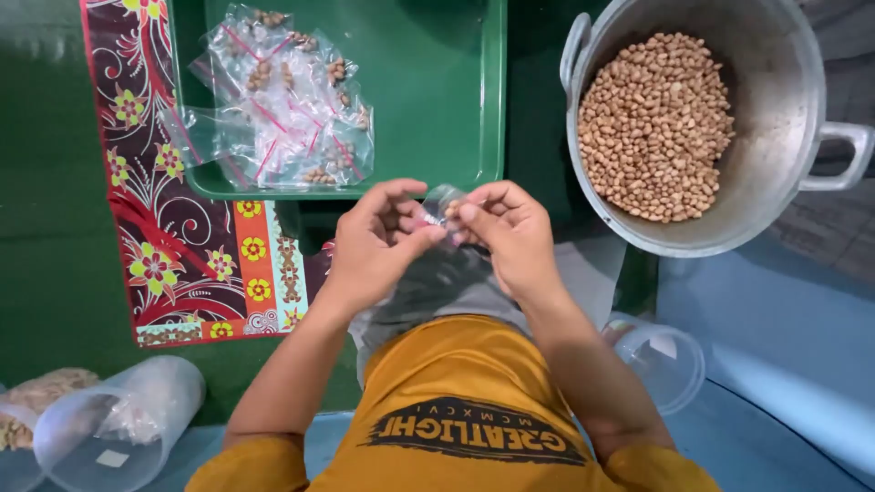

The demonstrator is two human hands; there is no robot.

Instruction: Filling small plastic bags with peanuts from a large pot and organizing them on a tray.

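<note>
Both my hands meet in the middle of the head view, pinching one small clear plastic bag (pixel 444 202) between their fingertips. My left hand (pixel 378 241) grips its left side, my right hand (pixel 507 235) its right side. The bag looks to hold a few peanuts. A green tray (pixel 437 100) lies just beyond my hands, and a pile of filled small clear bags (pixel 287 100) with red seal strips rests on its left part. At the upper right stands a metal pot (pixel 775 137) of shelled peanuts (pixel 656 128).
A patterned red and orange cloth (pixel 182 228) lies under the tray's left side. A clear plastic cup (pixel 118 424) lies tipped at the lower left beside more peanuts (pixel 27 405). Another clear container (pixel 661 360) sits by my right elbow. A stack of plastic bags (pixel 437 287) lies under my wrists.
</note>
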